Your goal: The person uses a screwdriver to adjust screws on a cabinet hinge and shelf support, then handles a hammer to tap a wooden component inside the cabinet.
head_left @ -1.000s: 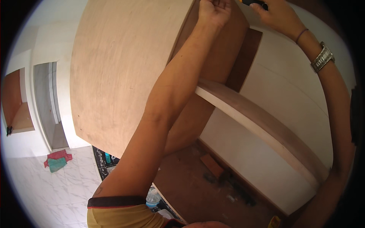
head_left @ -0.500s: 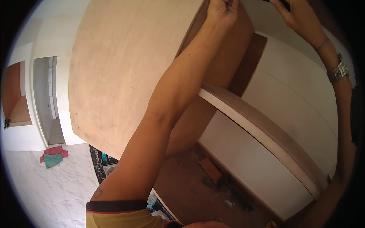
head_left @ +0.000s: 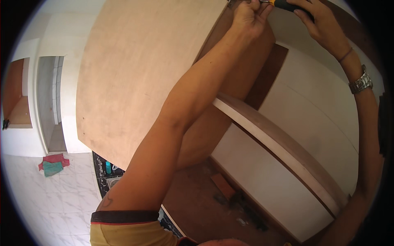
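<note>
My right hand (head_left: 324,26), raised at the top right, is wrapped round the black and orange handle of a screwdriver (head_left: 288,5). The thin shaft runs leftward along the top edge of the view. My left hand (head_left: 248,19) is closed in a pinch at the shaft, close to the inner edge of a large light wooden door panel (head_left: 135,69). Any screw at the tip is too small or cut off to make out. Behind my left forearm stands the brown wooden side panel (head_left: 250,69) of the cabinet.
A thick shelf board (head_left: 283,141) juts out below my arms. Beneath it, a brown cabinet floor (head_left: 193,201) bears an orange-brown block (head_left: 223,185) and dark loose items. Red and green cloths (head_left: 53,167) lie on the tiled floor at the left.
Both hands have come lower in the view, bringing the screwdriver's orange collar and shaft into sight. My left hand stays pinched near the door's edge.
</note>
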`<state>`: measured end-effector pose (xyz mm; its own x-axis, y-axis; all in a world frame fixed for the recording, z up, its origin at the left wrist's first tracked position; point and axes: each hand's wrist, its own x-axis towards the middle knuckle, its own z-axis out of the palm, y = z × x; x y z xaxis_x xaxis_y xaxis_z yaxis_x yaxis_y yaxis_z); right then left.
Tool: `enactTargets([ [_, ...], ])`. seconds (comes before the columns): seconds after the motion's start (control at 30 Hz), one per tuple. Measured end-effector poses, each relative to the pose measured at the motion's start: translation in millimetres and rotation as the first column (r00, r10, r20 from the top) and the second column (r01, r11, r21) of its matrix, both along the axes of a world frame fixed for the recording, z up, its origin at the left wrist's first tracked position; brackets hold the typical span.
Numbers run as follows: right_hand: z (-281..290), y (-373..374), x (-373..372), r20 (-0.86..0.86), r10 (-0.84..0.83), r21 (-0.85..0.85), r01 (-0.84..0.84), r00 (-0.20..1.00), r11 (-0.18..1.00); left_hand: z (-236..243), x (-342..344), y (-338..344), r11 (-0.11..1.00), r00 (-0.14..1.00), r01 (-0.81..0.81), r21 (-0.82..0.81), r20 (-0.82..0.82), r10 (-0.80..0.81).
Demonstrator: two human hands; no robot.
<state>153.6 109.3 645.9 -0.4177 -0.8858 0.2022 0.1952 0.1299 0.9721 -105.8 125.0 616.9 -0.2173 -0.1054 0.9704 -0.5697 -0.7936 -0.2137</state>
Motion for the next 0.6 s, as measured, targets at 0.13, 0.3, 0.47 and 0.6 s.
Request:
enactTargets([
  [0.13,-24,-17,-8,0.121,0.134,-0.811,0.021,0.984,0.584,-7,-6,-2,0.998,0.999,-0.045,-0.05,-0.008,0.045],
  [0.3,8,24,-5,0.094,-0.104,-0.31,0.128,0.99,0.942,-3,8,-3,0.998,0.999,-0.037,-0.054,0.015,0.037],
  [0.47,7,-8,-1,0.311,0.013,-0.932,0.303,0.95,0.2,-7,0,-11,0.989,0.991,-0.11,-0.095,0.065,0.117],
  [0.6,-2,27,-8,-0.039,0.056,0.096,-0.052,0.998,0.994,-10,5,-12,0.991,0.994,-0.1,-0.089,0.039,0.104],
])
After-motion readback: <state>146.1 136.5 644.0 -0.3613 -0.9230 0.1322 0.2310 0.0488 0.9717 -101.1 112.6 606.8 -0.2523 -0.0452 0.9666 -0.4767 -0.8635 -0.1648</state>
